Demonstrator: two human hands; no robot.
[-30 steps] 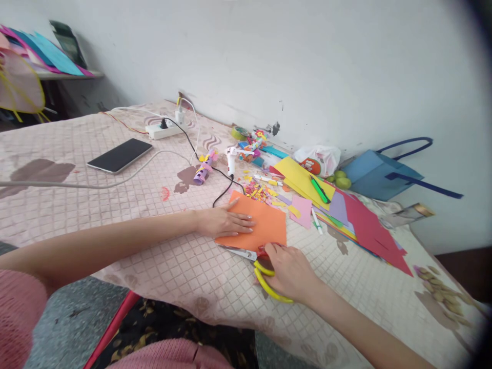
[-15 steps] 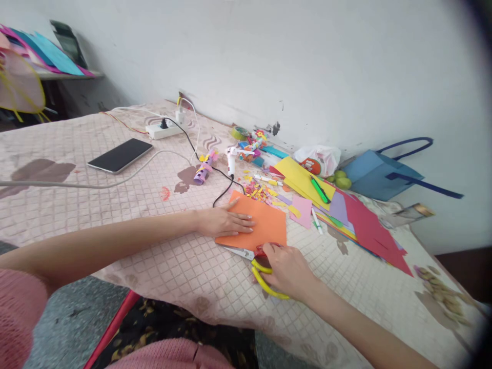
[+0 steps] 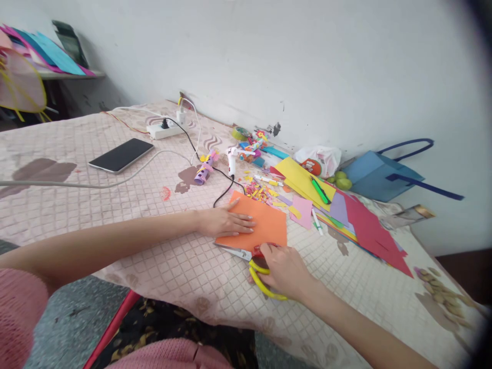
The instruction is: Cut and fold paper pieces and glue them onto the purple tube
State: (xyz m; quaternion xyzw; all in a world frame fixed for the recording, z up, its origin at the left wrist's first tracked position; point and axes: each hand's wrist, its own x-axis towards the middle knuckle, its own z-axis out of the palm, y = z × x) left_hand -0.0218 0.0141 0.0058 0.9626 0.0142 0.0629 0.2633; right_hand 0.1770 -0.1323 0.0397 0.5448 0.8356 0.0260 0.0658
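Currently | left hand flat on orange paper | right hand gripping scissors | white bag: lettering illegible

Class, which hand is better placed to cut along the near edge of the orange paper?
Probably the right hand: it holds the scissors at the near edge of the orange paper. The left hand lies flat on that sheet, holding no tool.

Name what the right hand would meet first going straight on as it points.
The right hand would probably meet the orange sheet first, beyond the scissors it holds, then the left hand lying on it; depth here is hard to judge.
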